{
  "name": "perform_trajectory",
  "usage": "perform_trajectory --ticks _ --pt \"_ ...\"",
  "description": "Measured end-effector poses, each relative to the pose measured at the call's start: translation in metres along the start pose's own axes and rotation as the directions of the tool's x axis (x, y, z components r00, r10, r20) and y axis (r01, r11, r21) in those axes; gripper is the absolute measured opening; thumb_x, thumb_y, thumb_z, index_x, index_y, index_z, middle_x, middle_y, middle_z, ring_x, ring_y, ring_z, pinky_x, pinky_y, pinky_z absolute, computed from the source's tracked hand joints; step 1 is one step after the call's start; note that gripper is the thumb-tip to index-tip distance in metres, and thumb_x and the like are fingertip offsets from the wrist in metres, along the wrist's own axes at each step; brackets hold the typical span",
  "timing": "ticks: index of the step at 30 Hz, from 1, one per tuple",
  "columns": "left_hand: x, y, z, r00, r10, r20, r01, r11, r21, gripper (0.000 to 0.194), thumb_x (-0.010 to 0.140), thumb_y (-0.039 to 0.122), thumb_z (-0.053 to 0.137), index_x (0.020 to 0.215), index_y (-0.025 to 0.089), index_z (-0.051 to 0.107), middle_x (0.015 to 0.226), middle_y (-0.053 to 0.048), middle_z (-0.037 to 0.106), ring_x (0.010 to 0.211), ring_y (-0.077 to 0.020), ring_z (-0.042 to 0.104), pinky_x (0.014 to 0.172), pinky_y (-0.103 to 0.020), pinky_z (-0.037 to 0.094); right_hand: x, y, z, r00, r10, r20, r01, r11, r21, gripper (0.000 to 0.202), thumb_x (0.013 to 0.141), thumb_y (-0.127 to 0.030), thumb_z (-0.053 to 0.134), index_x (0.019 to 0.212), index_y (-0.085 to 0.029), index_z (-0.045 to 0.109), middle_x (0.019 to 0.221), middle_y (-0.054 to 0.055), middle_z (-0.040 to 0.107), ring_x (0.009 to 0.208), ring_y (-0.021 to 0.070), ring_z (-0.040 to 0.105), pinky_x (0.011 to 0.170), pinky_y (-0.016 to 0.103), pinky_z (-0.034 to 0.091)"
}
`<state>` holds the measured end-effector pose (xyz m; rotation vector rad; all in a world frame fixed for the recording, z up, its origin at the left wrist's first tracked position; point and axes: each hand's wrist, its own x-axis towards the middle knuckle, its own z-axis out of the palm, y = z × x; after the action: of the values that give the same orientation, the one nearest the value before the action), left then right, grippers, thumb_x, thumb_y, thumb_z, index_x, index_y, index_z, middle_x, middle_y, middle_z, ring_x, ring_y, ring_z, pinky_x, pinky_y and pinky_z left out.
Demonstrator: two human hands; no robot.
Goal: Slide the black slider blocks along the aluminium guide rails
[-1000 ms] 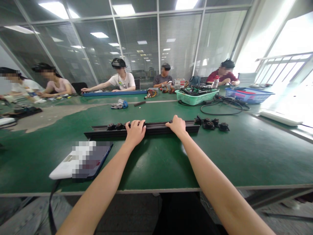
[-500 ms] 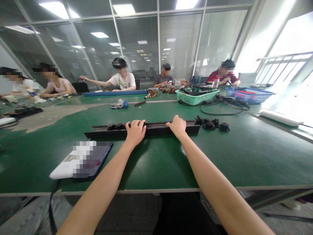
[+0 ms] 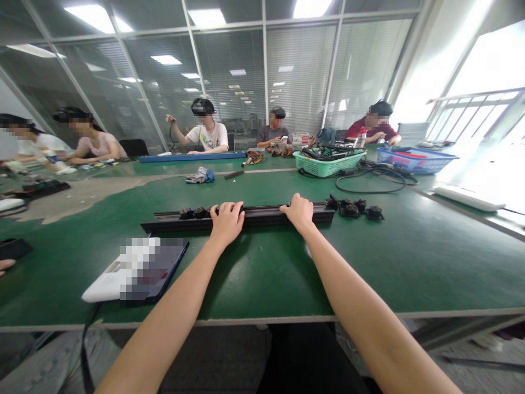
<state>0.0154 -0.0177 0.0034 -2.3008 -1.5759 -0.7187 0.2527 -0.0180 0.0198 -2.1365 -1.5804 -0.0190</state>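
Observation:
Two long dark rails lie side by side across the green table; the near one point(image 3: 262, 220) is the thicker. My left hand point(image 3: 227, 217) rests over the middle of the rails, its fingers curled round a small black part. Further right, my right hand point(image 3: 299, 212) has its fingers bent down on the rails, and what lies under them is hidden. Small black parts point(image 3: 193, 213) sit on the far rail left of my left hand. Several more black parts point(image 3: 356, 207) lie past the rails' right end.
A white device and dark tablet point(image 3: 137, 270) lie front left. Behind are a grey-blue cloth point(image 3: 200, 175), a green basket point(image 3: 328, 163) of cables, a blue basket point(image 3: 416, 158) and a blue bar point(image 3: 192, 157). People sit across the table; someone's fingers show at the left edge.
My hands have hardly moved. Across the table a person's arm has lifted and bent, holding a dark cable. Someone's fingers and a dark object have appeared at the left edge.

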Motion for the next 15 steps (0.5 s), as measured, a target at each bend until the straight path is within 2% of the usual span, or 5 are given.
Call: perform_trajectory --ticks 11,15 --pt "0.0 0.0017 -0.0008 1.0 -0.002 0.006 0.001 1.0 0.021 0.042 0.103 0.031 0.038 0.138 0.022 0.06 0.134 -0.015 0.065 0.132 -0.0316 0.051 0.118 -0.058 0.024 0.0012 0.0011 -0.0067 0.998 0.042 0.055 -0.041 0.999 -0.012 0.042 0.091 -0.042 0.064 0.118 -0.01 0.059 0.116 0.021 0.073 0.118 0.0326 0.066 0.097 0.039 0.044" --pt "-0.0002 0.0003 0.0005 1.0 0.0 0.002 0.0 1.0 0.018 0.042 0.103 0.031 0.038 0.138 0.022 0.06 0.133 -0.015 0.065 0.131 -0.0315 0.051 0.118 -0.058 0.024 0.0067 0.0022 -0.01 0.99 0.062 0.124 -0.062 0.998 -0.001 0.045 0.091 -0.042 0.065 0.122 -0.011 0.056 0.121 0.021 0.071 0.118 0.0312 0.067 0.096 0.038 0.046"
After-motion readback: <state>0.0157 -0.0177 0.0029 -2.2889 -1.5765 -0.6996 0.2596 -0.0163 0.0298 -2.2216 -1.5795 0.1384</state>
